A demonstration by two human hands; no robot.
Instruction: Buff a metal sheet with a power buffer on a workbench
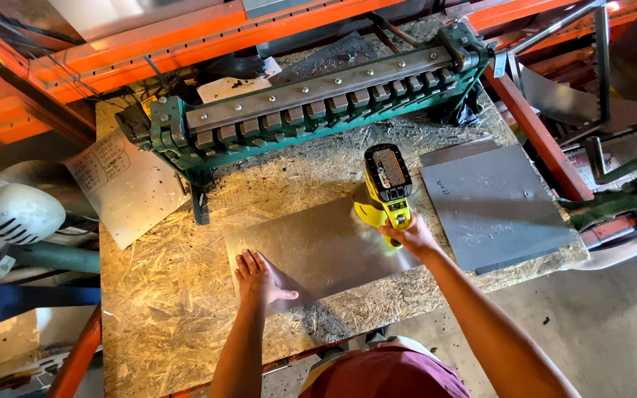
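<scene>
Head view: a metal sheet [318, 250] lies flat on the counter [164, 309], long axis left to right; the left hand [258, 278] presses open on its near-left corner, while the right hand [411, 236] grips a yellow power tool [388, 184] at its right edge. A white sheet with handwritten marks [123, 184] rests at the counter's far left, beside the green bending machine [318, 103].

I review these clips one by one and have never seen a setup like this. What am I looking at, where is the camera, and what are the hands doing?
The one picture comes from a camera on the person's head, looking down at a chipboard workbench. No robot: these are two bare hands. The left hand lies flat on a metal sheet. The right hand has its grip on a yellow power tool, held over the sheet's far right part. Behind stands a green bending machine. A second, darker sheet lies to the right.
</scene>
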